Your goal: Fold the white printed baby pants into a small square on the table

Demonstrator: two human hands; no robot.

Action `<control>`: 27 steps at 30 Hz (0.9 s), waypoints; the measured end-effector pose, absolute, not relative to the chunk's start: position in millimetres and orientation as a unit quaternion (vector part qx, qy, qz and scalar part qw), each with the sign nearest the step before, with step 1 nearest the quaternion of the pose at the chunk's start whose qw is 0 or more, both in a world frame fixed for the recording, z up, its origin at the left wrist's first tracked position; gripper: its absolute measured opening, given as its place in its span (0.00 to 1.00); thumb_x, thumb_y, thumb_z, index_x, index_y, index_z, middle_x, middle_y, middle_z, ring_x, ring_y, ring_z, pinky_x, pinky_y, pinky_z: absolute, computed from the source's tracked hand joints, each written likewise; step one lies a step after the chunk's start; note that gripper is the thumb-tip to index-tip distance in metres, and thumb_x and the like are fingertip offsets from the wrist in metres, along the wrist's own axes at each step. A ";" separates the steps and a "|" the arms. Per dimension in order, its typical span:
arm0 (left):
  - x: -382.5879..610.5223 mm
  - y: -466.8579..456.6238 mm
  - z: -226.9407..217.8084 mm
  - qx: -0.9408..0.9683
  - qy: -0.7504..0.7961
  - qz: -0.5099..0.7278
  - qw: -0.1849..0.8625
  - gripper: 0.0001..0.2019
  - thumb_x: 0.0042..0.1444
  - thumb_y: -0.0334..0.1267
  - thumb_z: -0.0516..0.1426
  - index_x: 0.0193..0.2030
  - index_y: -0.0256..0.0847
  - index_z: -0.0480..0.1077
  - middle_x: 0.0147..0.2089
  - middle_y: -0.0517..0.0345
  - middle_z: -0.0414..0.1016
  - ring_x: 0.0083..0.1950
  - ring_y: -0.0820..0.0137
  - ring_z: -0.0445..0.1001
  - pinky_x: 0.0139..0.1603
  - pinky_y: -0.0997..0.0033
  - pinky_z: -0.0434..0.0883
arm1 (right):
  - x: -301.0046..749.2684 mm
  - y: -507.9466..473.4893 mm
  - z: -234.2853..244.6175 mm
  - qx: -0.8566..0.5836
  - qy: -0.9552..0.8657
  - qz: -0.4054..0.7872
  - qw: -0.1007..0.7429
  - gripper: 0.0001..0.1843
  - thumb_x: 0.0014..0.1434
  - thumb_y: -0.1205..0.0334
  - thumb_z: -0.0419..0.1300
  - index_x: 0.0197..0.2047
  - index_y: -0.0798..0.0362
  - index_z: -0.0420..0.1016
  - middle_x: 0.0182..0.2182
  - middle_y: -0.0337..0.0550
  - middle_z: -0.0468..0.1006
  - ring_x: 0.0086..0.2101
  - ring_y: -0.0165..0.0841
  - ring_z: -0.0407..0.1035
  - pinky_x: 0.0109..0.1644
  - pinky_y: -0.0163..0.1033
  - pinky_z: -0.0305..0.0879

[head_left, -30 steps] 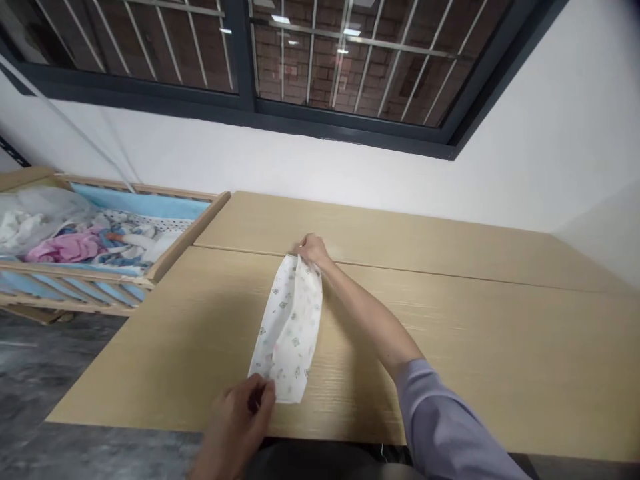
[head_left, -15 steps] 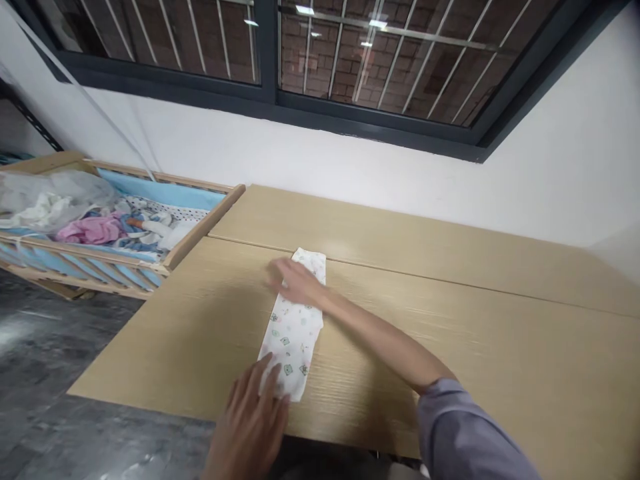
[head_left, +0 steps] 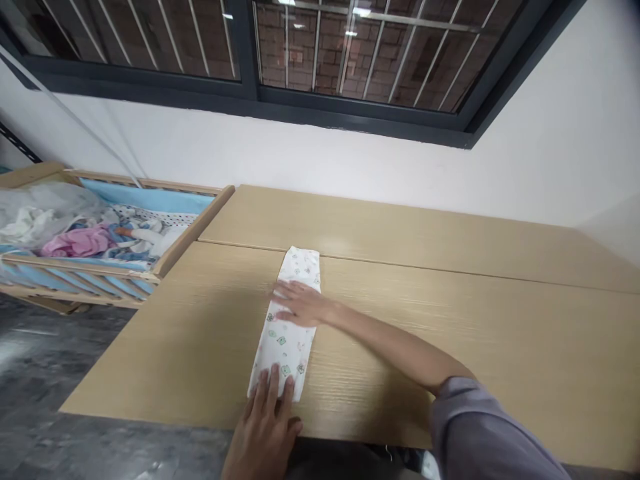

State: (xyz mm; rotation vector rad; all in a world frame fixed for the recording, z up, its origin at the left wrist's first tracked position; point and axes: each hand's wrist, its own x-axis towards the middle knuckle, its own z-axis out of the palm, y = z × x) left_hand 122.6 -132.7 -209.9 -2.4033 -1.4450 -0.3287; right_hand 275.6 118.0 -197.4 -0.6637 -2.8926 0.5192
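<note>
A long folded white cloth (head_left: 283,343) with small green and pink prints lies flat on the wooden table (head_left: 400,320), running away from me. My left hand (head_left: 267,420) rests at its near end, fingers stretched out over the fabric. Across the middle of the cloth lies my right hand (head_left: 300,303), flat with fingers spread and slightly blurred at the tips. Neither hand grips anything. The cloth's far end reaches the seam in the tabletop.
To the left stands a wooden crib (head_left: 170,267) with blue lining, holding a pink cloth (head_left: 80,241), other fabrics and a clear plastic bag (head_left: 55,200). A white wall (head_left: 375,173) and a dark-framed barred window (head_left: 250,87) rise behind the table.
My right hand has moved down along the cloth toward me, from its upper part to its middle. My left hand has shifted slightly right, fingers more fully on the near end.
</note>
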 end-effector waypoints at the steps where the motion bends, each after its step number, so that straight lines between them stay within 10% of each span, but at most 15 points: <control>1: 122.5 -133.0 -209.8 -0.842 -0.504 -0.110 0.160 0.26 0.60 0.41 0.57 0.65 0.36 0.68 0.68 0.34 0.67 0.66 0.45 0.70 0.56 0.54 0.76 | 277.5 136.4 -198.4 -0.255 -0.951 0.162 0.060 0.36 0.73 0.42 0.45 0.76 0.52 0.48 0.75 0.52 0.45 0.73 0.44 0.39 0.75 0.55 0.36; 13: 114.9 -123.7 -203.6 -0.835 -0.505 -0.162 0.144 0.21 0.67 0.45 0.53 0.61 0.36 0.70 0.62 0.40 0.75 0.60 0.55 0.77 0.53 0.62 0.77 | 292.0 210.9 -178.0 -0.378 -0.915 0.108 0.090 0.36 0.74 0.48 0.40 0.77 0.59 0.40 0.76 0.53 0.39 0.74 0.43 0.33 0.75 0.54 0.33; 19: 84.5 -102.3 -181.2 -0.845 -0.482 -0.229 0.040 0.13 0.67 0.42 0.55 0.55 0.44 0.72 0.56 0.52 0.80 0.54 0.62 0.79 0.52 0.62 0.76 | 296.4 86.2 -149.2 -0.237 -0.951 0.117 0.158 0.23 0.74 0.53 0.46 0.61 0.55 0.71 0.56 0.54 0.75 0.54 0.40 0.69 0.61 0.49 0.64; 27: 58.5 -125.0 -193.8 -0.895 -0.390 -0.213 0.030 0.15 0.68 0.37 0.55 0.59 0.46 0.72 0.58 0.55 0.79 0.54 0.66 0.77 0.56 0.68 0.73 | 324.0 -71.3 -183.6 -0.165 -0.974 0.048 0.146 0.27 0.69 0.46 0.55 0.59 0.59 0.71 0.49 0.53 0.79 0.50 0.41 0.70 0.59 0.47 0.65</control>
